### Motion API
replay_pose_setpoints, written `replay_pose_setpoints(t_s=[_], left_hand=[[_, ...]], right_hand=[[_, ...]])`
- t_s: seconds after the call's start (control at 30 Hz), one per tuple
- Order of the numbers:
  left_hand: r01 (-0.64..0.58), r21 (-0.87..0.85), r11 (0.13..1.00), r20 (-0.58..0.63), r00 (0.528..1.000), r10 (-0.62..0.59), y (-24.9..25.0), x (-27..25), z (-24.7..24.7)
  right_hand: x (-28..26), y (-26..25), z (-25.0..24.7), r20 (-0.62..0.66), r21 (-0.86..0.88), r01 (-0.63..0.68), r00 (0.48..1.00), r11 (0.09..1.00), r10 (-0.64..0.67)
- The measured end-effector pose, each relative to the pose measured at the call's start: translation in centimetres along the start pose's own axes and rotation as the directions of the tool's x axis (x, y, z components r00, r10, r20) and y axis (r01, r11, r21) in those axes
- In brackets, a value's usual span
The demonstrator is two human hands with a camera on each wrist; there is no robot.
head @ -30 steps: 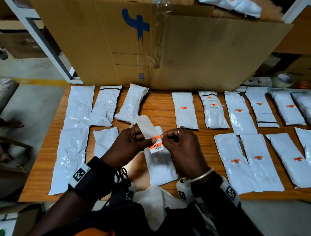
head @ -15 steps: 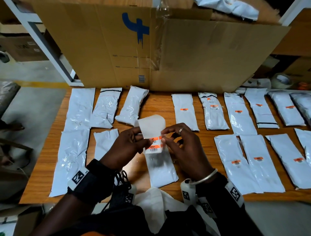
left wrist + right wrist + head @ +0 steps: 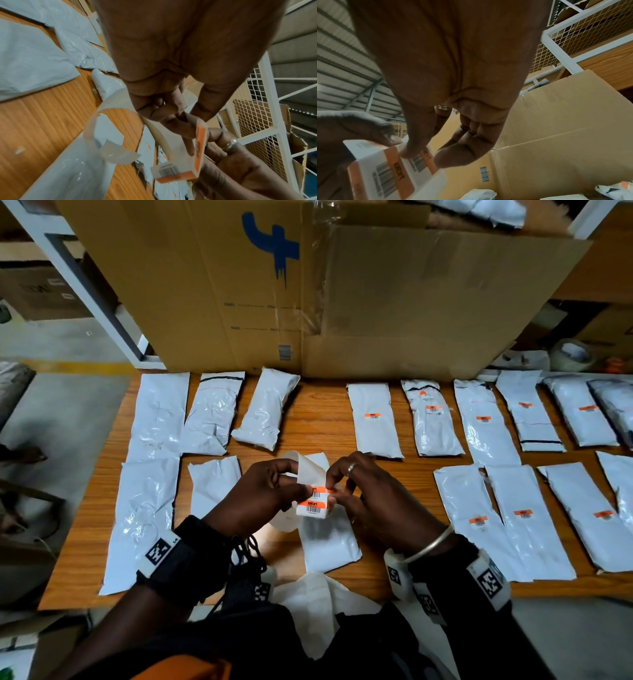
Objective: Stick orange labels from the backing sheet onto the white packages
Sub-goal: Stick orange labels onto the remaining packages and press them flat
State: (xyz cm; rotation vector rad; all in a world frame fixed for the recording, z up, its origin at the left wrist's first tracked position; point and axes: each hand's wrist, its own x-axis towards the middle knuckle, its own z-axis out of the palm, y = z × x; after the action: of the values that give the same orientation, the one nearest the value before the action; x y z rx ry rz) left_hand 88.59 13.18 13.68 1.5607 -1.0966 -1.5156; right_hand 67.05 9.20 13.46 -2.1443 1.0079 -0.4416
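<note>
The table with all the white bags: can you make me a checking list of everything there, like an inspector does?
Surface: wooden table, packages in rows.
Job's things: backing sheet with two orange labels; labelled packages to the right, unlabelled packages to the left.
Clutter: tape roll.
Grippers: left hand holds the sheet; right hand pinches the upper label.
Cables: nothing seen.
Surroundings: cardboard box, wire-mesh rack.

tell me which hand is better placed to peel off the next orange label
Right, probably. The right hand has its thumb and fingertip at the upper orange label, while the left hand pinches the backing sheet, steadying it.
</note>
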Motion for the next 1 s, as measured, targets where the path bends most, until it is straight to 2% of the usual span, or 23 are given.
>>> replay_pose_setpoints(t_s=[0.33, 0.73, 1.0], left_hand=[[-0.004, -0.003, 1.000, -0.018, 1.000, 0.004, -0.25, -0.03, -0.18], [0.035, 0.020, 0.999, 0.011, 0.999, -0.035, -0.42, 0.29, 0.03], [0.054, 0.035, 0.998, 0.019, 0.998, -0.055, -0.69, 0.24, -0.13]], right_hand=[[0.33, -0.35, 0.60, -0.018, 0.029, -0.038, 0.999, 0.999, 0.039], [0.49, -0.24, 0.26, 0.055, -0.104, -0.051, 0.997, 0.993, 0.057], [0.58, -0.24, 0.54, 0.079, -0.120, -0.050, 0.995, 0.992, 0.060]])
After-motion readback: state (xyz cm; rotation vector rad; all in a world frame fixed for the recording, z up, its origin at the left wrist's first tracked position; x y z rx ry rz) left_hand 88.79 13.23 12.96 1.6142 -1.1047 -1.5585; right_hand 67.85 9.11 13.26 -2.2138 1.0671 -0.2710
